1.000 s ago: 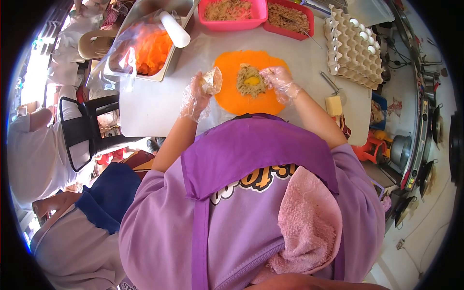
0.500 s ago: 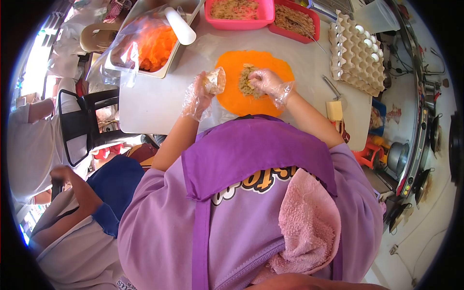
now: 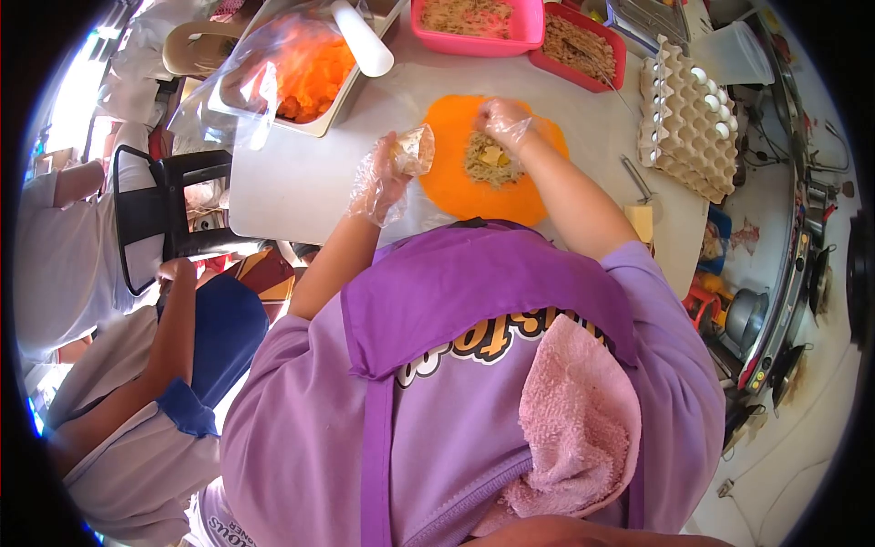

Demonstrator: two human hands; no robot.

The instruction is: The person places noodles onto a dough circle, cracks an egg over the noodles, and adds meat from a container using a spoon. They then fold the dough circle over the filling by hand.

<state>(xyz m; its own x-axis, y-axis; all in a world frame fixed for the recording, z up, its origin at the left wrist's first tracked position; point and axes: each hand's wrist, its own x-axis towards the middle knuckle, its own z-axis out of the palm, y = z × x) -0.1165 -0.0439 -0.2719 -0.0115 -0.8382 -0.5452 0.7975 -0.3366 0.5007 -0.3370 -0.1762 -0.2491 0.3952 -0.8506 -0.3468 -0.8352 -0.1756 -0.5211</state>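
On the table lies a flat, round orange sheet of dough (image 3: 444,187). A greyish-brown shredded filling (image 3: 483,173) is heaped at its middle, with small yellow pieces (image 3: 493,156) on top. My left hand (image 3: 383,178), in a clear plastic glove, is closed round a small pale cup (image 3: 416,150) tilted beside the dough's left edge. My gloved right hand (image 3: 504,120) hovers over the far side of the filling, its fingers bunched together; anything between them is hidden.
A metal tray (image 3: 342,114) with orange mash (image 3: 310,82), a plastic bag and a white-handled tool stands at left. Pink tubs (image 3: 476,38) of filling are at the back. Egg trays (image 3: 684,128), a peeler-like tool (image 3: 636,178) and a yellow block (image 3: 641,221) lie right. Other people stand left.
My right hand has moved away from me off the filling's middle, uncovering the yellow pieces. My left hand keeps hold of the cup. The view has shifted slightly, and a nearby person's arm has moved.
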